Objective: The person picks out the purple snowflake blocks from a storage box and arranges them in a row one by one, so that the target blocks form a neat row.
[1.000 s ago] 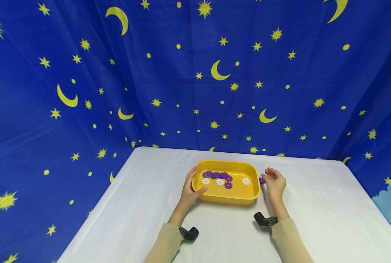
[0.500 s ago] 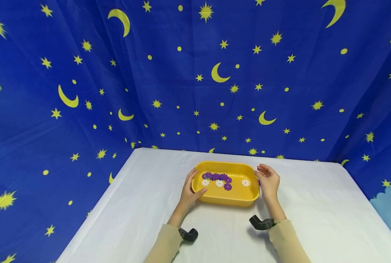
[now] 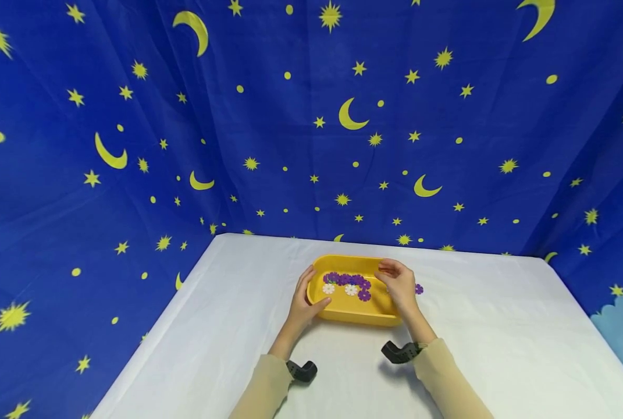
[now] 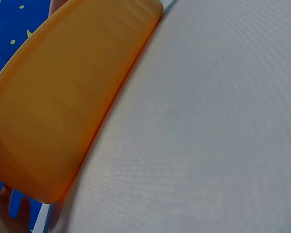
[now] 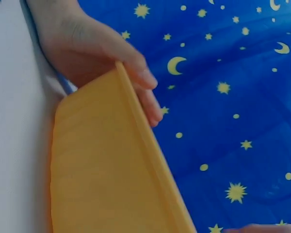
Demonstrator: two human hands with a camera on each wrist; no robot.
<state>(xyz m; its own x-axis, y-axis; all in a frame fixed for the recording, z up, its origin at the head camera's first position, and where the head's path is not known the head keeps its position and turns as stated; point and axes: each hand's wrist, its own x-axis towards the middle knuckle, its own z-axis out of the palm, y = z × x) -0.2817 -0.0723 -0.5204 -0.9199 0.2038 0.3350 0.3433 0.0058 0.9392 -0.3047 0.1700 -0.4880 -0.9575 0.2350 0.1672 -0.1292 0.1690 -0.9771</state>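
My left hand grips the left end of a yellow plastic tray, thumb over the near rim. The right wrist view shows this left hand at the tray's far end. My right hand is over the tray's right part, its fingers bent and pointing inward, with nothing seen between them. In the tray lie several purple flower-shaped discs and two visible white flower-shaped discs. Another purple disc lies on the table just right of the tray. My right hand hides the tray's right end.
The tray stands on a table with a white cloth. A blue curtain with yellow stars and moons rises behind the table and along its sides. Black cameras are strapped at both wrists.
My right hand has moved left from the purple disc outside the tray to above the tray's right part, covering a white disc. That purple disc stays on the table. My left hand holds still.
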